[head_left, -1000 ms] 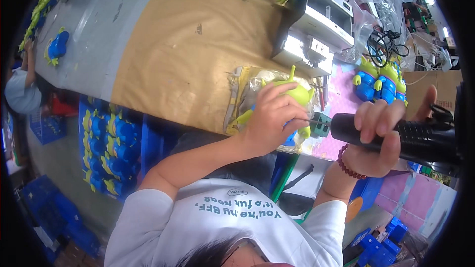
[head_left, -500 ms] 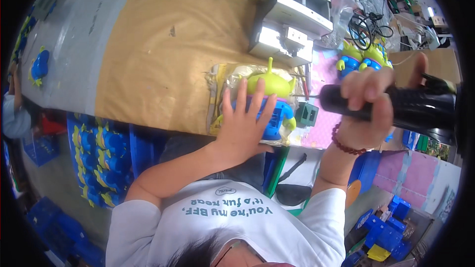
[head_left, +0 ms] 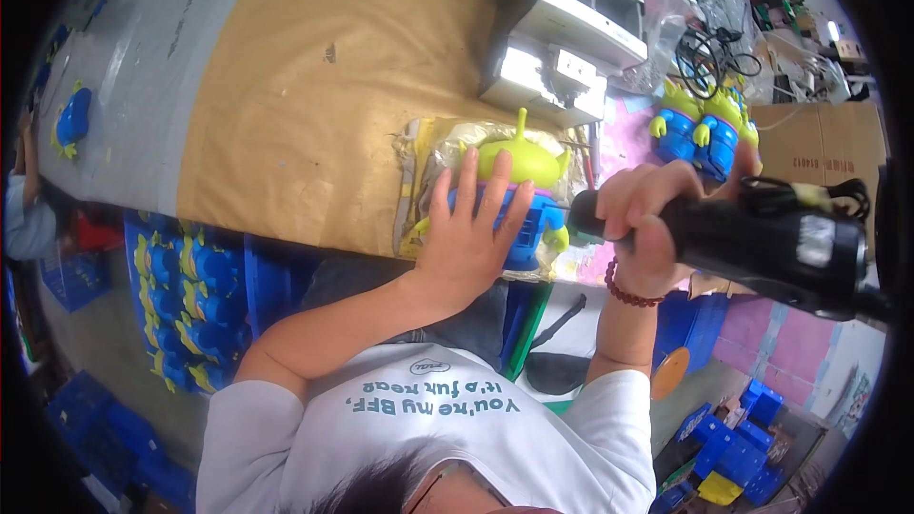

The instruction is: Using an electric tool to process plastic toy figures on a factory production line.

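A toy figure (head_left: 536, 160) with a green head, a single antenna and a blue body lies on a padded mat (head_left: 411, 200) wrapped in clear plastic. My left hand (head_left: 457, 247) rests on it, fingers spread and stretched out over its head and back. Just right of the figure, my right hand (head_left: 657, 214) is closed around a black electric screwdriver (head_left: 776, 252). Its narrow front end points left at the figure's body, held above the bench. I cannot make out the tool's bit against the toy.
Upright toy figures (head_left: 703, 128) stand beyond my right hand, near a cardboard box (head_left: 838, 148). A white machine (head_left: 581, 14) is at the back. Brown paper (head_left: 324, 105) covers the bench. Another figure (head_left: 73, 119) lies far left; a blue crate (head_left: 190, 300) below holds several.
My right hand has brought the screwdriver left and slightly down, closer to the figure, and tilted it. The small grey-green block is now hidden. My left hand has stayed put.
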A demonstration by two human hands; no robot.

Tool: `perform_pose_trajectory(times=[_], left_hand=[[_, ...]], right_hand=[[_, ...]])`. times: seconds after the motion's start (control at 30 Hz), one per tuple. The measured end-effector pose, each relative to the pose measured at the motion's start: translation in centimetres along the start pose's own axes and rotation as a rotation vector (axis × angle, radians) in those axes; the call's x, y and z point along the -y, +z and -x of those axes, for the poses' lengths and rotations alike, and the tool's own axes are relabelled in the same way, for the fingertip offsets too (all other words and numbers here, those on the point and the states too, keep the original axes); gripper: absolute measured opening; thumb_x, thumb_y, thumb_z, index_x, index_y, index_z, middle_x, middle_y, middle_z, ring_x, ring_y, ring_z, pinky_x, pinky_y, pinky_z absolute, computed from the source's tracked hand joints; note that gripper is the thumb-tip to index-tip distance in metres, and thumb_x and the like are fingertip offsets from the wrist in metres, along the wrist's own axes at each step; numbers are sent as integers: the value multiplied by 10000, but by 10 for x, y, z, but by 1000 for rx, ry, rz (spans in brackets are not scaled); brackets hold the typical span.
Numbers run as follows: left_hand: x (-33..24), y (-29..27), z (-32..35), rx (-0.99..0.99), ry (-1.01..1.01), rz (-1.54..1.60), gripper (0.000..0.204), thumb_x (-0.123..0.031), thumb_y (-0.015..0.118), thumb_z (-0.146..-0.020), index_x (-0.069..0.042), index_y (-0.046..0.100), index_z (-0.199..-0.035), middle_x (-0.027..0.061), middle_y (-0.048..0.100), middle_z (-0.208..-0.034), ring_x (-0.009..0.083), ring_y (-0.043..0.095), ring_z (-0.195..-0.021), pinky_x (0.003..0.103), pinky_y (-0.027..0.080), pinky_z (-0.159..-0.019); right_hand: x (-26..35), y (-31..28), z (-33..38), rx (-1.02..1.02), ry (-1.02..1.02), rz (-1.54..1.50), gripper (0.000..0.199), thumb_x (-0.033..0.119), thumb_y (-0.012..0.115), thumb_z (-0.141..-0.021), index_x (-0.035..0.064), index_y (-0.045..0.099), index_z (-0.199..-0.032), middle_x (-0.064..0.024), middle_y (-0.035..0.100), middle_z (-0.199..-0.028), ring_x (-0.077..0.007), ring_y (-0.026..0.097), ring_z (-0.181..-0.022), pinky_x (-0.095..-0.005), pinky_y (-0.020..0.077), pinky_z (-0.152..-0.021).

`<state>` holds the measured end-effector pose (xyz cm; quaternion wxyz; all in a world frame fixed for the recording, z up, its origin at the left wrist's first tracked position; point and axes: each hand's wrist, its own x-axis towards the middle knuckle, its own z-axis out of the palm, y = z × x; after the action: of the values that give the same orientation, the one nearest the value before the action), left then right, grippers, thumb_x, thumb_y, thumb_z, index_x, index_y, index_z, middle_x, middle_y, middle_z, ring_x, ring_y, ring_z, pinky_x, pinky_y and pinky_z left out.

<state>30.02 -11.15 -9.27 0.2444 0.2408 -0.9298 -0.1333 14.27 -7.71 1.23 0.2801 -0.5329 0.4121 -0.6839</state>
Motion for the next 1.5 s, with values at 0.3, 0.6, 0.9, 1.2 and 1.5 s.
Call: perform_pose_trajectory(times=[0.3,0.6,0.9,1.2,1.5], left_hand=[[1,3,6,-15,12,-64,662,-259,626,-783,-59,409,-1376,284,353,-1413,527,359,-1278,563,355,-958],[-1,6,5,-31,-7,-44,758,-280,700,-724,-77,397,-1388,266,317,-1442,515,333,-1301,556,347,-971],[40,-24,38,14,-165,430,911,-409,781,-719,-17,347,-1418,246,291,-1473,407,303,-1362,523,275,-1074],[57,15,53,-167,-195,423,619,-427,571,-909,4,462,-1339,236,451,-1379,401,415,-1287,460,309,-1053],[57,11,49,-189,-212,450,544,-271,630,-862,-31,491,-1330,211,460,-1378,385,442,-1259,445,329,-1020]], right_hand=[[-28,0,19,8,-32,-74,341,50,664,-784,70,426,-1027,-58,536,-646,-173,545,-547,-294,464,-523],[-30,-16,20,280,26,89,384,66,629,-790,66,411,-1106,-75,552,-711,-186,534,-630,-315,451,-635],[-1,-13,-58,-79,-176,-103,728,-15,621,-823,102,212,-1414,-48,532,-652,-168,551,-553,-330,482,-557],[-64,-34,-121,-226,124,230,400,-7,620,-792,-29,455,-1156,-77,584,-678,-162,572,-576,-293,475,-572],[3,22,-67,-50,49,-92,845,-6,603,-826,35,72,-1482,-89,548,-710,-165,539,-528,-327,492,-538]])
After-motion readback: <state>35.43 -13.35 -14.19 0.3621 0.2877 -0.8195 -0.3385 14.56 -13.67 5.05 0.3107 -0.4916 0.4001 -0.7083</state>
